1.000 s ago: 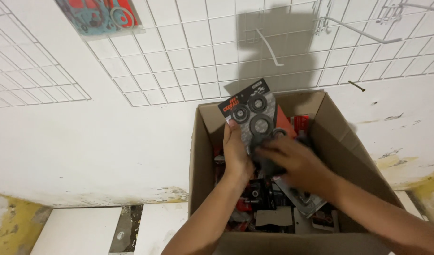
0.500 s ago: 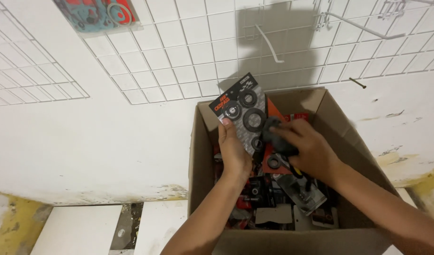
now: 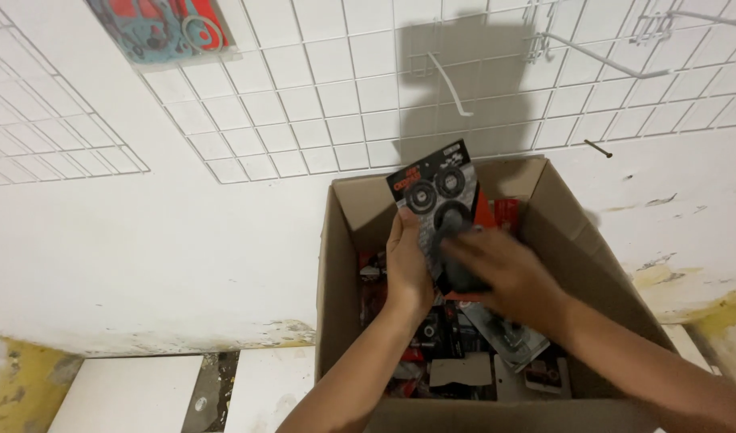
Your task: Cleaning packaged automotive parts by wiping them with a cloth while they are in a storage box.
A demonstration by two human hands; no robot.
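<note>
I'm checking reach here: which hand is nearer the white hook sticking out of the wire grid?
Left. The left hand sits below the white hook, gripping the blister pack; the right hand is lower and further right.

an open cardboard box [image 3: 344, 265] stands on the floor against a wall, below a wire grid panel [image 3: 328, 104]. packaged parts [image 3: 464, 365] lie inside it. above them, the left hand [image 3: 406, 261] and right hand [image 3: 504, 277] hold a carded pack [image 3: 432, 192] upright.

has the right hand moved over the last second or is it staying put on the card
Yes. The right hand has slid up and left against the cardboard box rim, now over the blister card that the left hand holds.
</note>
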